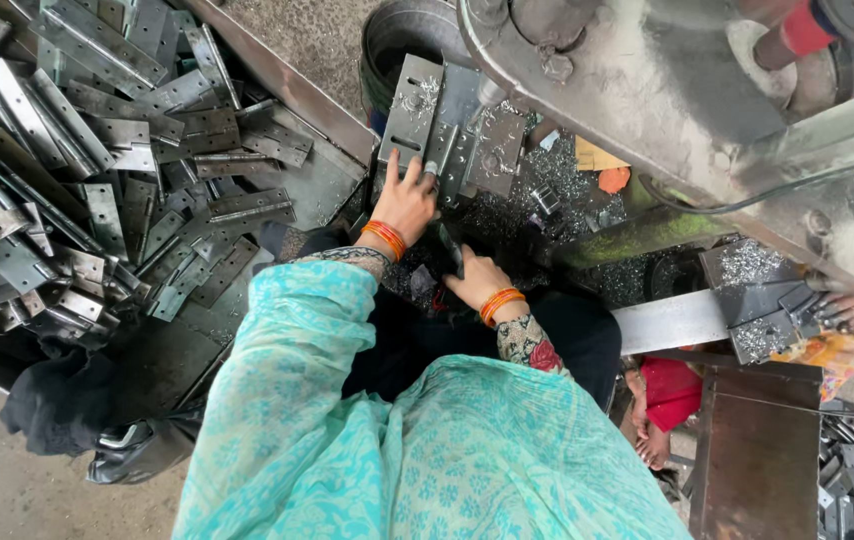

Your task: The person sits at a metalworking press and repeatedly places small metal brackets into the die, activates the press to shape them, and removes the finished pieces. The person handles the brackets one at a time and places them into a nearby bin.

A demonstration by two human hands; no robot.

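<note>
I am looking straight down over a teal patterned garment at two bare hands working under a grey machine frame (627,90). My left hand (405,205), orange bangles at the wrist, lies with fingers spread wide and flat against a stack of upright steel hinge plates (452,125), touching their lower edge. These plates stand in front of me, just beside a round metal bucket (402,40) and above a bed of bright metal shavings (547,185). My right hand (475,283), also bangled, sits lower and nearer my body, fingers curled narrow around something dark; I cannot tell what it is. To my left, a large tray (327,175) holds a loose heap of hinges (77,160), well apart from both hands. To my right, another person's hand (842,310) rests on dark metal pieces (767,300).
</note>
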